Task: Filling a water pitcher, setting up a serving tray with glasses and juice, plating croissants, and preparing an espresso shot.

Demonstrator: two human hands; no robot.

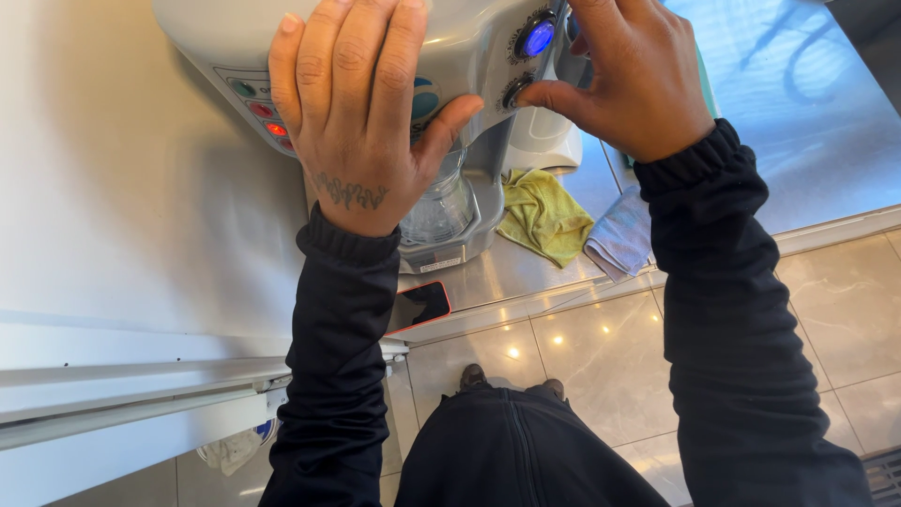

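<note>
Left hand: we see our left hand (pixel 352 113) laid flat, fingers spread wide, on top of the grey machine (pixel 460 47); it grips nothing. We judge it steadies the housing.
Right hand: our right hand (pixel 633 80) is curled narrow, thumb and fingers pinching toward the lower dial (pixel 516 91); whether it truly closes on the knob we cannot tell, since the fingertips are hidden.
Machine position: it stands on the steel bench (pixel 526 272), near its front edge, straight ahead of us.
Dials: we count two, a blue-lit dial (pixel 538 38) above, the dark one below it.
Buttons: at least three on the left panel (pixel 261 108), one green and two glowing red; more may sit under the left hand.
Glass jar: one (pixel 439 207), seated under the machine head.
Cloths: two, a yellow cloth (pixel 544 216) and a pale grey cloth (pixel 619 239), crumpled beside the base, touching each other.
Phone: one, red-edged (pixel 419 305), at the bench lip.
Floor: beige tiles (pixel 601 376) below.
</note>
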